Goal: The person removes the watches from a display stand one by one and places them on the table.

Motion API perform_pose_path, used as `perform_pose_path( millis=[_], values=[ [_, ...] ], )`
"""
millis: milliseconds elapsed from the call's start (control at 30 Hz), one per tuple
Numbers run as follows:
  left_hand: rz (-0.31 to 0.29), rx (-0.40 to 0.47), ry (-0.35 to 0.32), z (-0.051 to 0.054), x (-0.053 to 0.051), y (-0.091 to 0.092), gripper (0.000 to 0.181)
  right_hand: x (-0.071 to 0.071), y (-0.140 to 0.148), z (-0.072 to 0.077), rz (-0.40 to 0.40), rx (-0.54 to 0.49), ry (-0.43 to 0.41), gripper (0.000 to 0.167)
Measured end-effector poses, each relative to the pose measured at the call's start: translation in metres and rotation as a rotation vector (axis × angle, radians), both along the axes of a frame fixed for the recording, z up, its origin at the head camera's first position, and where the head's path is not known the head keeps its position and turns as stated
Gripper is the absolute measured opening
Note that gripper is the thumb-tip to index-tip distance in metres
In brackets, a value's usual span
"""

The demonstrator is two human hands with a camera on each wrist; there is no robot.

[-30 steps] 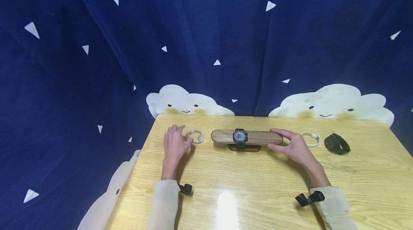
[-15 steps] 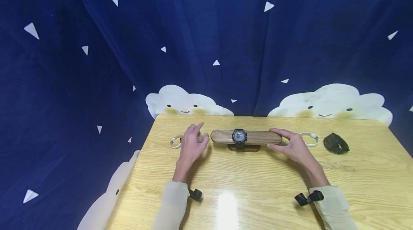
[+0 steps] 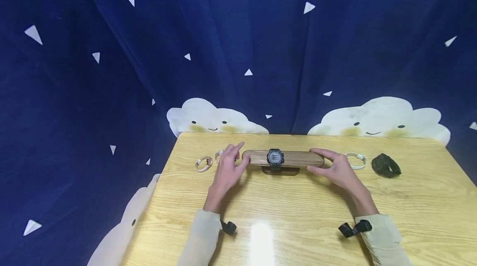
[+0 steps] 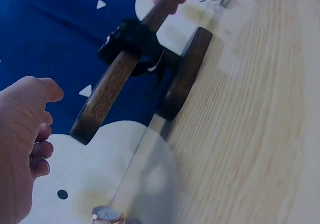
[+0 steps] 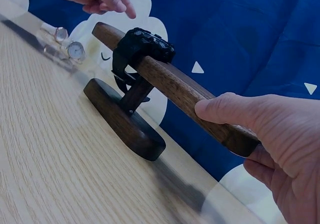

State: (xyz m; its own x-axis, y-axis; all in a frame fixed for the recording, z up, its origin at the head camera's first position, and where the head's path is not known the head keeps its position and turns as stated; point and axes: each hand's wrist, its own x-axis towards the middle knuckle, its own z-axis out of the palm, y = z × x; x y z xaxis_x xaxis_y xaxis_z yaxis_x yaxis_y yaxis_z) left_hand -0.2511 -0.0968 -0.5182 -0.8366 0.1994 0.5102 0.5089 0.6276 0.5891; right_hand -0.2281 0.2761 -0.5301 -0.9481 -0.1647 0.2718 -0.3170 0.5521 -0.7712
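Observation:
A dark wooden T-shaped watch stand (image 3: 298,158) stands on the table, its bar lying sideways above a flat base (image 5: 125,121). Around the bar's middle is a black digital watch (image 3: 275,157). My right hand (image 3: 339,170) grips the bar's right end, thumb on the near side. Close to the left end is my left hand (image 3: 228,170); in the left wrist view a gap shows between it and the bar. Its fingers are loosely bent and hold nothing. Two light-strapped watches lie to its left: one watch (image 3: 203,164) in plain sight, another watch (image 3: 218,155) partly hidden by the hand.
Right of my right hand lie a white-strapped watch (image 3: 356,160) and a black watch (image 3: 385,165). The light wooden table (image 3: 298,216) ends at the back against a dark blue curtain (image 3: 223,50) with clouds and triangles.
My left hand has moved right from the far-left watches to near the stand's left end, and a watch behind it has come into view. My right hand keeps its grip on the bar.

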Motion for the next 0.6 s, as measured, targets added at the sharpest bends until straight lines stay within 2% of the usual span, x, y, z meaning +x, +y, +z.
perform_pose_path(
  millis=[267, 400, 600],
  values=[
    [-0.109, 0.053, -0.021, -0.002, 0.003, 0.013, 0.048, -0.001, -0.001, 0.0, -0.003, -0.01, -0.002, 0.062],
    [-0.095, 0.001, -0.023, -0.002, 0.007, 0.021, 0.047, -0.001, -0.001, 0.0, -0.001, -0.01, -0.005, 0.062],
    [-0.085, -0.086, 0.016, -0.003, 0.012, 0.029, 0.051, -0.001, -0.001, 0.0, -0.006, -0.005, -0.006, 0.062]
  ],
)
